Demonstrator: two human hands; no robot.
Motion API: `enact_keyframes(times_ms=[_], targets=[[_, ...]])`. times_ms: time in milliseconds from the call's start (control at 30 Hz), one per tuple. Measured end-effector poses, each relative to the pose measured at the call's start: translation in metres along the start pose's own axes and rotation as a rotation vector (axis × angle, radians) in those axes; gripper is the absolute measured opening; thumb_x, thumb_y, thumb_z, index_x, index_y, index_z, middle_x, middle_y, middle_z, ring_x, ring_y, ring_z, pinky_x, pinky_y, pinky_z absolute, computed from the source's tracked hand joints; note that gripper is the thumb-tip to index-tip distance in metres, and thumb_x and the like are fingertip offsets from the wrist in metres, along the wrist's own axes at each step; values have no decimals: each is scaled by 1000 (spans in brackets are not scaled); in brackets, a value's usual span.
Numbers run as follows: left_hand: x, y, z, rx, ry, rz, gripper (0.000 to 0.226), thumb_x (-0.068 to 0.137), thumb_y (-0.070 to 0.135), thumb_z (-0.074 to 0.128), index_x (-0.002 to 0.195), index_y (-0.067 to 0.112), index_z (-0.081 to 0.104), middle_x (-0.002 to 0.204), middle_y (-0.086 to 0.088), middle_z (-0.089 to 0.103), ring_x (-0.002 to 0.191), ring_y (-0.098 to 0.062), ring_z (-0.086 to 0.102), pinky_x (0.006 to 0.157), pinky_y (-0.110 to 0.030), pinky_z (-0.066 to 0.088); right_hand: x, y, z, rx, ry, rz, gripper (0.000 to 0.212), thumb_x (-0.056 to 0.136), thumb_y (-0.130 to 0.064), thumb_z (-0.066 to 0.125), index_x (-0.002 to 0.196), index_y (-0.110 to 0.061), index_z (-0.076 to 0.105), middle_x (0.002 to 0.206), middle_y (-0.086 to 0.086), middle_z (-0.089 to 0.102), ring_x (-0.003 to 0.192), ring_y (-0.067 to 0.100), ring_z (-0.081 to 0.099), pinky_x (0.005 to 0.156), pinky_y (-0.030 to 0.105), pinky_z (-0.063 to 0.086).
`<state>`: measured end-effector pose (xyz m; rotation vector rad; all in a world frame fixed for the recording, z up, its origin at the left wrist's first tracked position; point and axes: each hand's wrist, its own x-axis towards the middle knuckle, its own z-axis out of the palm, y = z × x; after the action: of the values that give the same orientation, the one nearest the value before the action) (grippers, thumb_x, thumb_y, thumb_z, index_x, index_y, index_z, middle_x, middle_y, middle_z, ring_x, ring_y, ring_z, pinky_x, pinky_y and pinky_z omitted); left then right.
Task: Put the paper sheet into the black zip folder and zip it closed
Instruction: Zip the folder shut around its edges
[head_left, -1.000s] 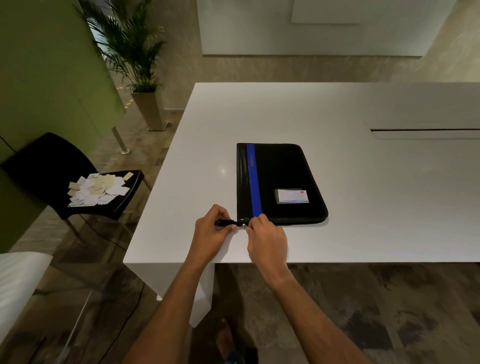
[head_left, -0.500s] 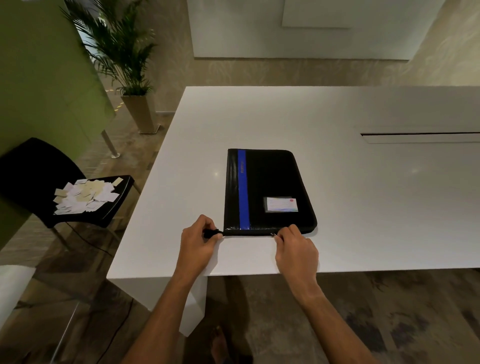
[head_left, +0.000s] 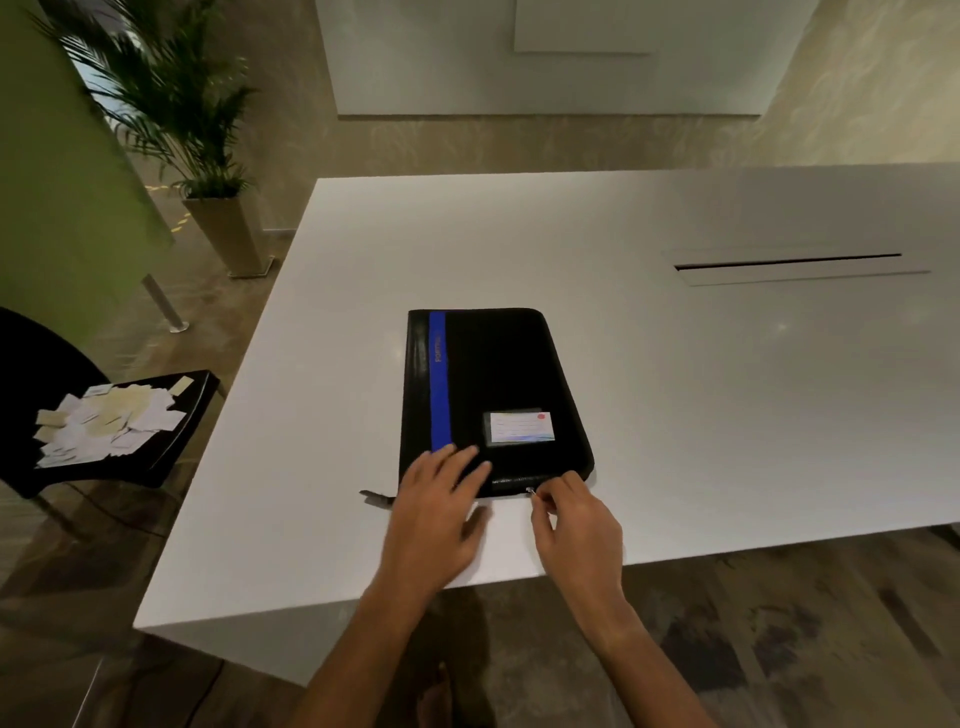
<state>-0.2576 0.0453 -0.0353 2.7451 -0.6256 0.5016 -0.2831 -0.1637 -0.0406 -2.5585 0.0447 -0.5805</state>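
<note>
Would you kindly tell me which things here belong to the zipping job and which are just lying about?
Job: folder; zip pull, pinched by the right hand; left hand, flat on the folder.
Lying about: paper scraps; chair; plant.

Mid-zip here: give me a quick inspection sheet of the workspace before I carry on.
Surface: white table; slot in its top at far right.
Job's things: black zip folder lies flat; zip pull on its near edge, right of middle; paper sheet not seen.
Clutter: paper scraps on a black chair left of the table.
Grips: left hand flat on the folder's near left corner; right hand pinches the zip pull.
Cables: thin dark cord on the floor under the table's near left corner.
Surroundings: potted plant, green wall at left.
</note>
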Motion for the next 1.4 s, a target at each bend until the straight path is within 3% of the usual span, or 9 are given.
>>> enact_keyframes(times_ms=[133, 333, 500, 633, 833, 1067, 1200, 1300, 1400], targets=[[41, 29, 15, -46, -92, 150, 59, 103, 39, 66, 157, 19, 56, 168, -5, 51, 160, -29, 41, 133, -56, 30, 3, 0, 2, 6, 46, -3, 15, 89, -19, 91, 99, -15, 80, 94, 0, 80, 68, 16, 74, 63, 29, 64], [47, 19, 30, -58, -74, 198, 55, 112, 49, 44, 156, 18, 58, 163, -3, 56, 157, -23, 45, 129, -46, 40, 6, 13, 1, -28, 36, 2, 19, 82, -16, 96, 92, -15, 80, 89, 0, 80, 62, 15, 73, 56, 27, 63], [49, 16, 35, -18, -4, 222, 53, 110, 46, 47, 150, 17, 66, 157, -3, 63, 150, -25, 55, 122, -46, 49, 11, 26, -8, -72, 33, 32, 22, 78, -12, 98, 89, -15, 79, 87, -1, 78, 58, 14, 71, 51, 27, 61], [48, 16, 36, -10, -15, 222, 52, 111, 47, 47, 151, 18, 64, 158, -1, 61, 151, -25, 54, 119, -48, 53, 14, 38, -13, -101, 16, 68, 22, 78, -12, 98, 85, -17, 78, 80, -6, 72, 54, 9, 63, 53, 10, 42], [50, 17, 35, 9, 14, 232, 51, 111, 45, 47, 150, 18, 66, 158, 0, 62, 150, -26, 55, 117, -49, 55, 14, 32, -16, -119, 138, 20, 22, 95, -29, 68, 77, -19, 75, 75, -8, 66, 47, 12, 57, 40, 25, 48], [55, 18, 31, 40, -1, 258, 52, 108, 45, 49, 145, 16, 71, 157, -2, 63, 148, -28, 57, 118, -44, 39, 17, 11, -4, -49, 198, 0, 26, 88, -23, 62, 66, -15, 73, 65, -4, 63, 45, 14, 60, 40, 25, 48], [59, 18, 24, 62, 0, 302, 48, 114, 35, 40, 137, 16, 77, 152, -3, 68, 142, -29, 62, 115, -44, 49, 15, 19, -8, -79, 192, -3, 24, 86, -24, 63, 66, -18, 75, 65, -6, 65, 53, 3, 61, 48, 19, 45], [63, 19, 17, 43, 19, 297, 67, 119, 32, 16, 133, 16, 79, 147, -3, 71, 137, -29, 67, 106, -43, 61, 19, 34, -16, -90, 229, -6, 27, 92, -25, 65, 68, -15, 75, 67, -6, 64, 69, 2, 56, 55, 18, 45], [68, 20, 13, 51, 78, 315, 69, 121, 30, 15, 126, 15, 83, 140, -4, 75, 130, -29, 72, 94, -45, 67, 24, 47, -16, -100, 222, -3, 28, 97, -26, 66, 72, -17, 75, 72, -7, 64, 72, -5, 50, 56, 20, 46]])
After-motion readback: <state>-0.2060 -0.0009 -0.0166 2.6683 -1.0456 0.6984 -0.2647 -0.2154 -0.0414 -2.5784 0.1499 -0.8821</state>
